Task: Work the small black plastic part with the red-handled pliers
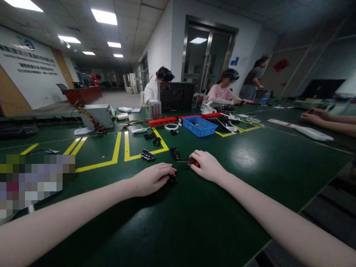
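Note:
My left hand (152, 178) rests knuckles-up on the green table (194, 215), fingers curled over a small black part (172, 179) that barely shows at the fingertips. My right hand (208, 165) lies just to its right, closed on the red handle of a tool (187, 160) whose dark shaft points left toward a small black piece (174, 152). Another small black and silver component (147, 155) lies on the table a little beyond my left hand, by the yellow tape line.
Farther back stand a blue bin (199, 126), red strips (162, 121), a white tape ring (171, 126), a grey power-supply box with wires (96, 116) and a black computer case (176, 96). Other people sit across the table; someone's hands (314, 116) rest at the right.

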A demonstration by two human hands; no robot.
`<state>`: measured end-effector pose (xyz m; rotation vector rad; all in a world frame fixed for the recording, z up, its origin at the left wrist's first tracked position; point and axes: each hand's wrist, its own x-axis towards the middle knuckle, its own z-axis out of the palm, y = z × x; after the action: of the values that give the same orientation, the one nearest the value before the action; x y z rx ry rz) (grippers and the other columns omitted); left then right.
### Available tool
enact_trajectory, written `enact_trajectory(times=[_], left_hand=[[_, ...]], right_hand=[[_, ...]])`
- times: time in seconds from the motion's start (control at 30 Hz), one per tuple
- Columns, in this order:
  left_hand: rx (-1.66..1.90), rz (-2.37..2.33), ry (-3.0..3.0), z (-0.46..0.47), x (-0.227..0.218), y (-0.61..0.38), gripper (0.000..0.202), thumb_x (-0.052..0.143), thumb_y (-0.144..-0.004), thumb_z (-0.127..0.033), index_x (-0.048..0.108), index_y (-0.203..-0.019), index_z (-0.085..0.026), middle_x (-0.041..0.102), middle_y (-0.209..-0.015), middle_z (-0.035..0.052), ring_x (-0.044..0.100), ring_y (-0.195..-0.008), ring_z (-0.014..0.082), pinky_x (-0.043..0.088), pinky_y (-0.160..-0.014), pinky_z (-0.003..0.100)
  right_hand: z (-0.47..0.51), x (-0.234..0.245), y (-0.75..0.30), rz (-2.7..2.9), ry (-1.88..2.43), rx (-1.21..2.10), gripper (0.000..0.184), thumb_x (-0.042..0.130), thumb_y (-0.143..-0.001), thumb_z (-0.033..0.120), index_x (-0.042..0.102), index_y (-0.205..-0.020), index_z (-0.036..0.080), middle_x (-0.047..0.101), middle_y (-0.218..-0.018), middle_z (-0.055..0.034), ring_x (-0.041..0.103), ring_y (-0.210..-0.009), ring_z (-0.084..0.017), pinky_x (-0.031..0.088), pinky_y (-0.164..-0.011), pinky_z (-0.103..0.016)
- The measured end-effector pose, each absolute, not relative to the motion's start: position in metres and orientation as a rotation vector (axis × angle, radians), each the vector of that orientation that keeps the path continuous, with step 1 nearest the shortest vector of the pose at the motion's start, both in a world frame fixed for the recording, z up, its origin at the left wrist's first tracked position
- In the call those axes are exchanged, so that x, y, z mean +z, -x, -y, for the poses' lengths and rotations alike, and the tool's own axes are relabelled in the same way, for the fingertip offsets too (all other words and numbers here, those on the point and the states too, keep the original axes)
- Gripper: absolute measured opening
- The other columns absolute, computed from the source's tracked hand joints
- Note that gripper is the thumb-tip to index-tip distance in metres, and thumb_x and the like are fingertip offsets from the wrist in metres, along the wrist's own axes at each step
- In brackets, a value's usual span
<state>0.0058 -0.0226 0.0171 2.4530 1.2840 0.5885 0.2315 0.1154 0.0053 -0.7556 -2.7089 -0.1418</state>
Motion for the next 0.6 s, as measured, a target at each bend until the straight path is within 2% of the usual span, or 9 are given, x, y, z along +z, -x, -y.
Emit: enact_trajectory(times=[0.13, 0.23, 0.37, 0.6], left_hand=[[0.669, -1.349, -2.324, 0.029, 0.017, -0.011, 0.024, 0.043, -0.091, -0.010, 0.058, -0.108, -0.020, 0.058, -0.127, 0.0062, 0.043, -0.128, 0.0198, 0.037, -0.107, 0.042], [0.737, -1.322, -2.283, 0.032, 0.019, -0.019, 0.014, 0.055, -0.090, -0.021, 0.059, -0.103, -0.020, 0.061, -0.120, 0.0064, 0.045, -0.125, 0.0208, 0.040, -0.104, 0.039], [0.811, -1.293, -2.288, 0.032, 0.016, -0.024, 0.016, 0.064, -0.084, -0.027, 0.060, -0.098, -0.020, 0.064, -0.114, 0.0062, 0.048, -0.123, 0.0208, 0.044, -0.100, 0.035], [0.839, -1.435, -2.195, 0.038, 0.016, -0.017, 0.019, 0.063, -0.086, -0.029, 0.063, -0.102, -0.018, 0.058, -0.119, 0.0064, 0.051, -0.117, 0.0203, 0.046, -0.097, 0.033]], right_hand=[[-0.122, 0.005, -0.231, 2.681, 0.721, -0.094, 0.010, 0.055, -0.082, 0.026, 0.058, -0.090, 0.020, 0.056, -0.090, -0.0043, 0.053, -0.084, -0.020, 0.038, -0.075, -0.033], [-0.124, 0.005, -0.231, 2.648, 0.686, -0.049, 0.009, 0.055, -0.081, 0.025, 0.058, -0.088, 0.021, 0.057, -0.088, -0.0036, 0.053, -0.087, -0.021, 0.037, -0.084, -0.037], [-0.125, 0.008, -0.230, 2.645, 0.652, 0.042, 0.007, 0.054, -0.084, 0.027, 0.058, -0.088, 0.022, 0.059, -0.089, -0.0025, 0.054, -0.088, -0.020, 0.036, -0.088, -0.039], [-0.129, 0.014, -0.231, 2.687, 0.611, 0.197, 0.008, 0.055, -0.086, 0.029, 0.059, -0.089, 0.023, 0.060, -0.091, -0.0026, 0.056, -0.087, -0.020, 0.040, -0.083, -0.040]])
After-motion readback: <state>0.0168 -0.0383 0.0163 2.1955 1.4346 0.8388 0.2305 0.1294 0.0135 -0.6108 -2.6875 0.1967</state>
